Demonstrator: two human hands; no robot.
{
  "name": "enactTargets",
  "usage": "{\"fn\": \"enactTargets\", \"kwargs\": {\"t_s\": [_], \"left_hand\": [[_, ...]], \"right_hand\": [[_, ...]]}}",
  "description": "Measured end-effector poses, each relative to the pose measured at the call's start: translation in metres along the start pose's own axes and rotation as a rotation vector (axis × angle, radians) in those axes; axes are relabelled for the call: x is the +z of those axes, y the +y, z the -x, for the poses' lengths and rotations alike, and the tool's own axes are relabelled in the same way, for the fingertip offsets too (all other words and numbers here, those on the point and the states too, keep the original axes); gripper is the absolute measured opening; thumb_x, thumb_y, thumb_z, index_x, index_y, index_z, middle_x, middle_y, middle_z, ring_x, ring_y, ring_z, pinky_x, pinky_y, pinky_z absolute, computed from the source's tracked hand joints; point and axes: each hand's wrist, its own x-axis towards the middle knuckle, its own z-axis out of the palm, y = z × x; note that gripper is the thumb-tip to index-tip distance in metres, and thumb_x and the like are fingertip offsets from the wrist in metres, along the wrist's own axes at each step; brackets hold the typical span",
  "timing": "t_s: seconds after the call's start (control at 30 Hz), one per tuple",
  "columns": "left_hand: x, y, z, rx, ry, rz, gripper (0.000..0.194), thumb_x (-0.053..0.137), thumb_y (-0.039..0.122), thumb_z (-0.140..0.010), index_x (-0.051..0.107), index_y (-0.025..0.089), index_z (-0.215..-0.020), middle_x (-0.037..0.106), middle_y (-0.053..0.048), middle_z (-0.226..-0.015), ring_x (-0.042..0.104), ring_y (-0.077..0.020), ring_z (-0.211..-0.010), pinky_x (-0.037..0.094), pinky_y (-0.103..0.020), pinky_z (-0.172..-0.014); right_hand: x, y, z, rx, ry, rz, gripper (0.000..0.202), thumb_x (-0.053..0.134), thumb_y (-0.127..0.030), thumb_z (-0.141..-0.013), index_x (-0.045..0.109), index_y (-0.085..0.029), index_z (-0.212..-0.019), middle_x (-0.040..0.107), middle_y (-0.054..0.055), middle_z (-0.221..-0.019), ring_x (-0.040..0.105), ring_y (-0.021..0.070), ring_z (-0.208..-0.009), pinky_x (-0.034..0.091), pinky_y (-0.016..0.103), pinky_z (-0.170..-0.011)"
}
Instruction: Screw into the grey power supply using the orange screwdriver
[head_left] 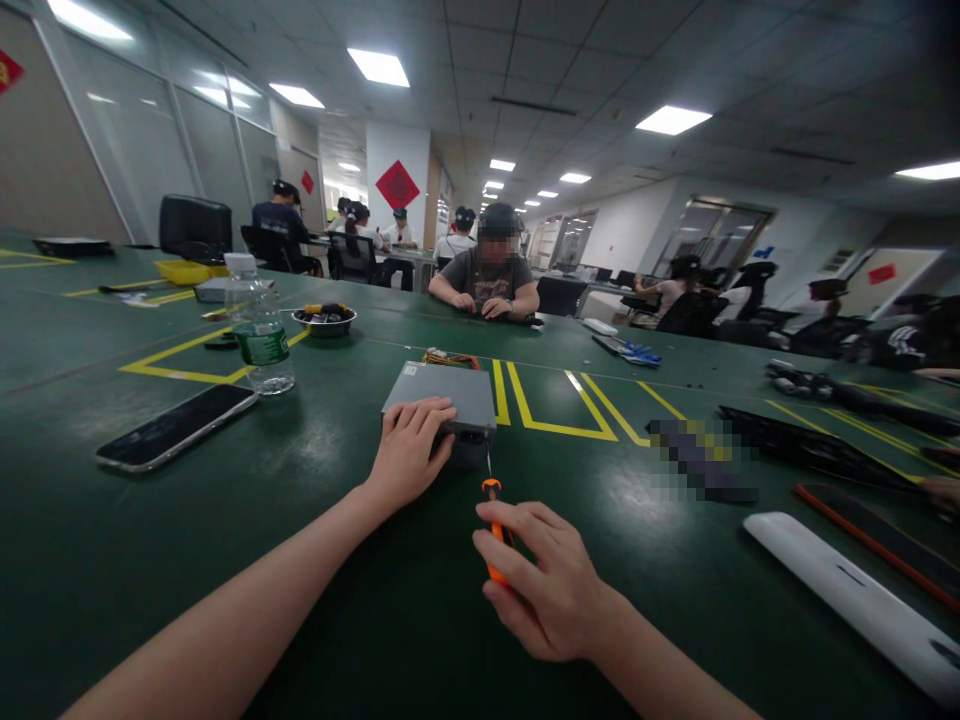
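Note:
A grey metal computer power supply unit (457,385) lies on the green table in front of me, with a bundle of coloured cables (451,358) at its far side. My left hand (409,440) grips its near left corner, fingers over the top and thumb along the front face. In my right hand (544,580) is an orange and black screwdriver (495,530), held between thumb and fingers. Its shaft points away from me, and the tip is at the near right corner of the unit. Whether the tip sits in a screw is too small to tell.
To the left are a phone (176,425), a water bottle (262,345) and a bowl of tools (325,320). A white elongated object (847,590) lies to the right, near dark long parts (817,445). Across the table sits a person (487,270). Yellow tape (562,430) marks the tabletop.

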Motion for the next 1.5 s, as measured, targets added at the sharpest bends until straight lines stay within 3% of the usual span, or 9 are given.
{"fn": "enactTargets", "kwargs": {"t_s": [0.27, 0.47, 0.57, 0.8, 0.9, 1.07, 1.2, 1.4, 1.5], "left_hand": [[-0.001, 0.002, -0.001, -0.012, -0.002, 0.007, 0.025, 0.049, 0.024, -0.085, 0.051, 0.024, -0.11, 0.057, -0.003, -0.123, 0.047, -0.0209, -0.115, 0.029, -0.041, -0.096], [-0.004, 0.003, 0.0, -0.016, -0.005, 0.011, 0.025, 0.05, 0.023, -0.084, 0.052, 0.024, -0.11, 0.057, -0.003, -0.123, 0.047, -0.0212, -0.115, 0.029, -0.041, -0.096], [-0.003, 0.002, 0.0, -0.014, -0.006, 0.011, 0.025, 0.05, 0.023, -0.084, 0.052, 0.024, -0.109, 0.057, -0.003, -0.123, 0.047, -0.0213, -0.115, 0.029, -0.041, -0.096], [-0.001, 0.002, -0.001, -0.015, -0.004, 0.003, 0.025, 0.05, 0.023, -0.084, 0.052, 0.024, -0.11, 0.057, -0.003, -0.123, 0.047, -0.0217, -0.115, 0.029, -0.041, -0.096], [-0.002, 0.002, -0.001, -0.014, -0.008, 0.003, 0.025, 0.049, 0.023, -0.085, 0.051, 0.024, -0.11, 0.056, -0.004, -0.123, 0.047, -0.0215, -0.115, 0.029, -0.041, -0.096], [-0.003, 0.002, -0.001, -0.015, -0.001, 0.008, 0.026, 0.05, 0.022, -0.084, 0.052, 0.024, -0.109, 0.056, -0.004, -0.123, 0.048, -0.0218, -0.114, 0.029, -0.041, -0.096], [-0.003, 0.003, -0.001, -0.016, -0.004, 0.017, 0.025, 0.049, 0.023, -0.085, 0.051, 0.025, -0.109, 0.057, -0.004, -0.123, 0.047, -0.0216, -0.115, 0.029, -0.041, -0.096], [-0.001, 0.002, 0.0, -0.019, -0.003, 0.019, 0.026, 0.05, 0.023, -0.084, 0.051, 0.025, -0.11, 0.056, -0.003, -0.123, 0.046, -0.0214, -0.116, 0.029, -0.041, -0.097], [-0.001, 0.001, 0.0, -0.015, -0.005, 0.015, 0.026, 0.05, 0.024, -0.085, 0.051, 0.024, -0.11, 0.056, -0.003, -0.123, 0.046, -0.0205, -0.116, 0.028, -0.04, -0.097]], "right_hand": [[0.003, -0.001, 0.004, 0.026, 0.131, 0.037, 0.013, 0.046, -0.016, -0.082, 0.049, -0.012, -0.094, 0.063, 0.016, -0.093, 0.058, 0.0166, -0.064, 0.044, 0.028, -0.053], [-0.002, -0.004, 0.0, 0.045, 0.026, 0.058, 0.026, 0.039, -0.029, -0.09, 0.056, -0.012, -0.1, 0.06, 0.017, -0.1, 0.06, 0.0203, -0.078, 0.048, 0.03, -0.061], [-0.003, -0.004, -0.002, 0.021, 0.012, 0.033, 0.027, 0.039, -0.024, -0.089, 0.055, -0.01, -0.105, 0.059, 0.018, -0.102, 0.06, 0.0203, -0.081, 0.049, 0.031, -0.064], [0.007, -0.002, 0.002, 0.042, 0.153, 0.095, 0.014, 0.055, -0.024, -0.083, 0.049, -0.013, -0.089, 0.064, 0.016, -0.089, 0.061, 0.0198, -0.073, 0.047, 0.029, -0.055], [0.007, -0.003, 0.002, 0.051, 0.098, 0.107, 0.011, 0.053, -0.024, -0.085, 0.05, -0.015, -0.09, 0.064, 0.014, -0.09, 0.061, 0.0176, -0.068, 0.047, 0.028, -0.055], [0.003, -0.004, 0.001, 0.045, -0.013, 0.078, 0.03, 0.04, -0.035, -0.09, 0.057, -0.013, -0.099, 0.061, 0.016, -0.099, 0.061, 0.0207, -0.078, 0.05, 0.03, -0.062], [0.004, -0.005, 0.001, 0.015, -0.02, 0.056, 0.027, 0.043, -0.028, -0.086, 0.057, -0.011, -0.102, 0.062, 0.016, -0.099, 0.061, 0.0207, -0.077, 0.049, 0.031, -0.061], [0.012, -0.005, 0.003, 0.04, 0.037, 0.06, 0.022, 0.05, -0.035, -0.087, 0.053, -0.013, -0.088, 0.064, 0.016, -0.095, 0.062, 0.018, -0.07, 0.048, 0.028, -0.056], [0.012, -0.005, 0.003, 0.068, 0.003, 0.033, 0.033, 0.045, -0.044, -0.089, 0.053, -0.012, -0.094, 0.063, 0.017, -0.099, 0.063, 0.019, -0.075, 0.05, 0.028, -0.06]]}}
